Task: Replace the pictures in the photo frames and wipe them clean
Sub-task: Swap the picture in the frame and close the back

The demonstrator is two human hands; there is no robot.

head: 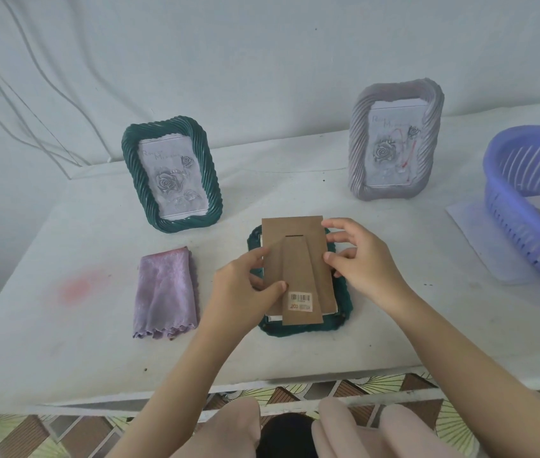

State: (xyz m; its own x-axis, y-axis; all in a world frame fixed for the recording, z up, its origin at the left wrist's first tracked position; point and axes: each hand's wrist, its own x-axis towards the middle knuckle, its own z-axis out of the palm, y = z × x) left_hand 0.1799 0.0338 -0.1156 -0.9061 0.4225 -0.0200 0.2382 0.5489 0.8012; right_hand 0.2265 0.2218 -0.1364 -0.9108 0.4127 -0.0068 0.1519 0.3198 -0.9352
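A dark green frame (298, 329) lies face down in the middle of the white table (361, 325). Its brown cardboard backing board (295, 236), with a stand flap and a barcode sticker, rests slightly askew on it. My left hand (245, 279) pinches the board's left edge, thumb on top near the sticker. My right hand (361, 256) holds the board's right edge with thumb and fingers. A second green frame (171, 173) stands upright at the back left with a rose picture. A grey frame (396, 140) stands at the back right; its rose picture carries red marks.
A folded purple cloth (164, 292) lies left of the face-down frame. A purple plastic basket (536, 200) sits at the right edge on a white sheet (480, 239), with a picture inside. A pink stain (77, 287) marks the table's left part. White cables hang on the wall.
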